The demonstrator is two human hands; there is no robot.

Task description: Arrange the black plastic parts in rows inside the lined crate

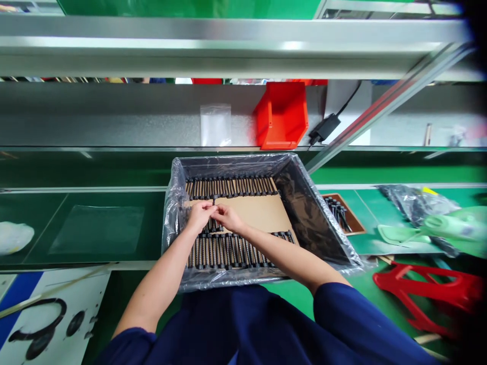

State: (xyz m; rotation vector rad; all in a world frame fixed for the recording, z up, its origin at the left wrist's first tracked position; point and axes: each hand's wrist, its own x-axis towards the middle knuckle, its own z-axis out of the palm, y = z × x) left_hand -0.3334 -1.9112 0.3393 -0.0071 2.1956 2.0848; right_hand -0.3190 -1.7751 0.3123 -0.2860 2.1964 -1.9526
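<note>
A box lined with clear plastic [304, 203] sits in front of me, holding rows of black threaded bolts [228, 186] on a brown cardboard sheet [262, 213]. My left hand [198, 215] and my right hand [228, 217] meet over the middle of the box, fingers pinched together on a black bolt [214, 201] between them. More bolts [228, 251] lie in a row below my wrists, and a short row shows just under my hands.
A red bin [281, 114] and a small clear bag [215, 124] stand on the shelf behind. At right lie a small brown tray of bolts [340, 213], a crumpled plastic bag [418, 203], a green tool [437, 228] and a red plastic stool [429, 291].
</note>
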